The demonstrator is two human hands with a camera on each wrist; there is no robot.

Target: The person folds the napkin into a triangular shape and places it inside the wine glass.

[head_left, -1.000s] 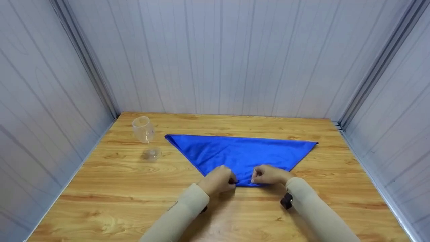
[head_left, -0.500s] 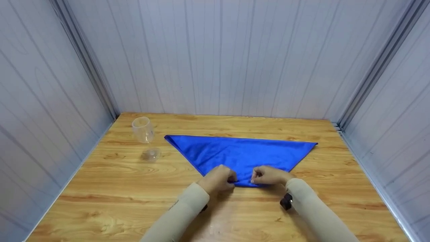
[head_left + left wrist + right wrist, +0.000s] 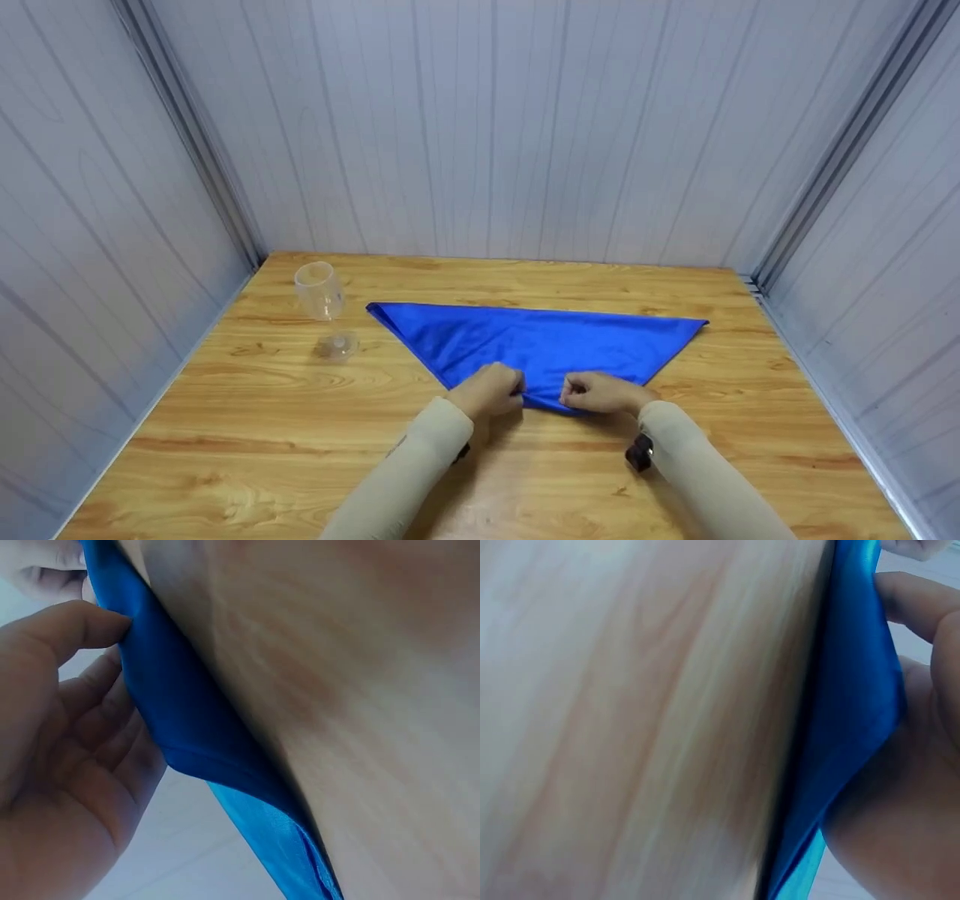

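A blue satiny cloth [image 3: 540, 345] lies on the table, its long straight edge at the back and its sides narrowing toward the front. My left hand [image 3: 491, 390] pinches its front edge near the left end; in the left wrist view the thumb and fingers hold a turned-up fold of the cloth [image 3: 172, 697]. A short way to the right, my right hand [image 3: 604, 391] pinches the same edge with curled fingers. The right wrist view shows the lifted fold of cloth [image 3: 847, 712] between thumb and fingers.
A clear stemmed glass [image 3: 321, 292] stands upright at the back left of the wooden table [image 3: 262, 435]. Pale panelled walls [image 3: 487, 135] rise behind the table and along both sides.
My left hand has moved slightly away from the body, taking its part of the front edge with it, so that edge now slants. The right hand stays nearly in place.
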